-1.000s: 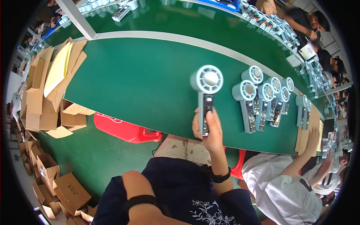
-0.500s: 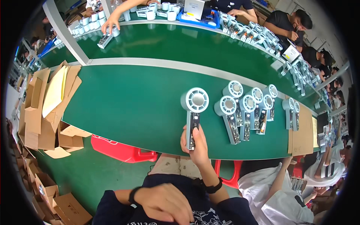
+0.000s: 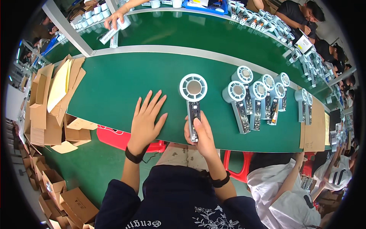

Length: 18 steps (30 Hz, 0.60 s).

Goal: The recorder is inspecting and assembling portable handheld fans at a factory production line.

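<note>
My right hand (image 3: pixel 202 134) grips a handheld fan (image 3: pixel 193 91) by its handle, thumb on the front. The fan has a pale blue-grey round head with spokes and a silver disc in the middle; a black circuit board shows along its handle. Fingers spread, my left hand (image 3: pixel 146 120) hovers over or rests on the green tabletop (image 3: pixel 110 87); which one I cannot tell. Nothing is in it. To the right, similar fans (image 3: pixel 236 93) lie in a group, their circuit boards facing up.
Cardboard pieces (image 3: pixel 45 110) are stacked at the table's left end. Two more fans (image 3: pixel 302 97) lie by a cardboard sheet (image 3: pixel 314 133) on the right. Across a metal rail, a co-worker's hand (image 3: pixel 115 19) holds a fan. Red stools (image 3: pixel 240 168) stand below the near edge.
My left hand has risen from in front of my body to the table, its fingers spreading. The held fan has shifted slightly in view. Across the rail, the co-worker's hand has lifted a fan.
</note>
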Each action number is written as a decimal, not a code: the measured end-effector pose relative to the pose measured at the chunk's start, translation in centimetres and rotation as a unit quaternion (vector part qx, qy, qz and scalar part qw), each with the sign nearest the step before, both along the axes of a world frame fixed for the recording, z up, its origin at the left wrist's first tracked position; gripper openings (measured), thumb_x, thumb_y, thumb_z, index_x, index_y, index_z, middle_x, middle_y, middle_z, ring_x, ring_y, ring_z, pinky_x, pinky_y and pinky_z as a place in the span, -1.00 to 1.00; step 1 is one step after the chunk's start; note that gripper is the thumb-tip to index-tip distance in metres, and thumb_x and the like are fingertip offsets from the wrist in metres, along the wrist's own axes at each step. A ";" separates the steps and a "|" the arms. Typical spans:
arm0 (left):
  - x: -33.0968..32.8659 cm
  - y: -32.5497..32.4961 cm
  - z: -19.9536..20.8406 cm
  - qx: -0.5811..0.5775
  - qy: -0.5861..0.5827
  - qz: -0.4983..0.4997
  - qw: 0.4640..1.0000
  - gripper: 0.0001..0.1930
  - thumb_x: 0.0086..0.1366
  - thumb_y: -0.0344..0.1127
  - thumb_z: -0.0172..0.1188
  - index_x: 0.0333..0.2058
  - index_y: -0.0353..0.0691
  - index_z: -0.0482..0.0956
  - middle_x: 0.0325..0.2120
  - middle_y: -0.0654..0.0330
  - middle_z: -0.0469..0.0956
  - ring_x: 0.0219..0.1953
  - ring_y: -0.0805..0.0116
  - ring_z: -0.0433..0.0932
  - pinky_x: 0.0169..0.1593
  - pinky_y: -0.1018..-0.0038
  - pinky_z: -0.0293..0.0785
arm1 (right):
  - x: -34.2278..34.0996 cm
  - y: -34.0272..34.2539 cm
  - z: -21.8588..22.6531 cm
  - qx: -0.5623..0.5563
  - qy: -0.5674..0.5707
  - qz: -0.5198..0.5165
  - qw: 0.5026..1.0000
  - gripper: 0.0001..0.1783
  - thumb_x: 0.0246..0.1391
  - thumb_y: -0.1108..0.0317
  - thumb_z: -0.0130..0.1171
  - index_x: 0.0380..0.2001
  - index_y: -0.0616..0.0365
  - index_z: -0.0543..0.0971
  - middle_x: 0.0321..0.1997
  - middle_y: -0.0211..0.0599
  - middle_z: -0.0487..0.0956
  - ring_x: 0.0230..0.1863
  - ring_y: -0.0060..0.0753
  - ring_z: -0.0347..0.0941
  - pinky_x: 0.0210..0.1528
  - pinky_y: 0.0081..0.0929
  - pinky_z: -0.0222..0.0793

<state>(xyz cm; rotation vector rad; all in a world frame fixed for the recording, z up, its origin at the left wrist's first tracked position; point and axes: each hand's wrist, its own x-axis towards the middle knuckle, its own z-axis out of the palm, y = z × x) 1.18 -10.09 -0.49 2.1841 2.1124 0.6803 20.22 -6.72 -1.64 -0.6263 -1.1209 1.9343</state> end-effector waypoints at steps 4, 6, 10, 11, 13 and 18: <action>0.8 -0.7 -0.1 -0.003 -0.011 0.028 1.000 -0.52 0.26 -0.19 0.03 0.15 -0.12 0.32 0.20 0.19 0.25 0.30 0.13 0.10 0.33 0.13 -0.12 | 0.0 0.0 0.0 0.016 -0.007 0.000 1.000 -0.65 0.30 0.11 -0.26 -0.15 0.21 0.28 -0.62 -0.39 0.32 -0.75 -0.70 0.11 -0.73 -0.72 -0.03; 0.8 -0.8 -0.2 0.006 -0.006 0.032 0.999 -0.54 0.25 -0.20 0.03 0.13 -0.12 0.34 0.19 0.19 0.27 0.28 0.13 0.12 0.32 0.12 -0.09 | 0.1 0.1 0.0 0.010 -0.004 0.008 1.000 -0.64 0.30 0.10 -0.25 -0.15 0.21 0.28 -0.62 -0.39 0.32 -0.74 -0.69 0.12 -0.73 -0.73 -0.02; 0.8 -1.0 -0.3 0.013 -0.005 0.034 0.999 -0.55 0.24 -0.22 0.03 0.11 -0.13 0.37 0.18 0.20 0.29 0.27 0.12 0.15 0.31 0.12 -0.06 | 0.2 0.1 0.0 0.007 -0.009 0.016 1.000 -0.64 0.30 0.09 -0.25 -0.14 0.20 0.28 -0.62 -0.39 0.32 -0.74 -0.69 0.13 -0.72 -0.73 -0.02; 0.7 -0.9 -0.4 0.015 -0.006 0.034 0.999 -0.56 0.24 -0.23 0.03 0.11 -0.13 0.38 0.18 0.20 0.30 0.27 0.12 0.16 0.30 0.13 -0.05 | 0.2 0.1 0.1 0.008 -0.013 0.018 1.000 -0.63 0.30 0.09 -0.25 -0.14 0.20 0.28 -0.62 -0.39 0.33 -0.74 -0.69 0.13 -0.72 -0.73 -0.01; 0.8 -0.9 -0.5 0.016 -0.010 0.035 0.999 -0.56 0.23 -0.24 0.04 0.10 -0.13 0.39 0.17 0.20 0.30 0.26 0.12 0.17 0.30 0.13 -0.04 | 0.2 0.1 0.0 0.005 -0.014 0.019 1.000 -0.64 0.30 0.09 -0.25 -0.14 0.20 0.28 -0.62 -0.38 0.33 -0.74 -0.69 0.14 -0.72 -0.73 -0.01; 0.6 -0.8 -0.6 0.019 -0.019 0.041 0.999 -0.58 0.22 -0.26 0.04 0.08 -0.11 0.41 0.16 0.20 0.31 0.26 0.12 0.17 0.30 0.12 -0.04 | 0.1 0.3 0.1 -0.001 -0.016 0.023 1.000 -0.64 0.30 0.09 -0.26 -0.14 0.21 0.28 -0.62 -0.37 0.33 -0.74 -0.68 0.14 -0.72 -0.72 0.00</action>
